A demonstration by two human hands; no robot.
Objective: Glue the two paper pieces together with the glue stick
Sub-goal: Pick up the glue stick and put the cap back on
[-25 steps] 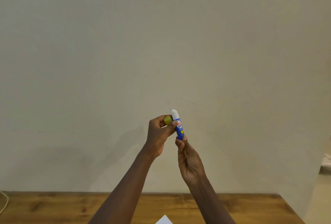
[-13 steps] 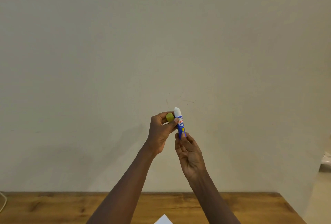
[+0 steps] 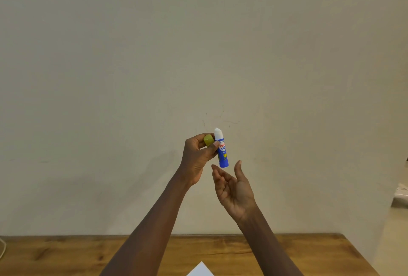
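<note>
While left hand [image 3: 196, 161] pinches glue stick [image 3: 222, 151] and yellow cap [image 3: 208, 140] upright above tabletop [image 3: 66, 253], right hand [image 3: 235, 189] hangs released beneath. Light, rigid tube; soft tip; grip barrel. Paper [image 3: 201, 270] at near edge.

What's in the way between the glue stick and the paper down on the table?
Nothing visible. The uncapped glue stick is held up in the left hand, along with its yellow cap. The right hand is open just below it. Only a corner of the paper shows on the table.

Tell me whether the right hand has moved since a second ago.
Yes. The right hand has let go of the glue stick, dropping open and rightward toward the wooden table.
</note>
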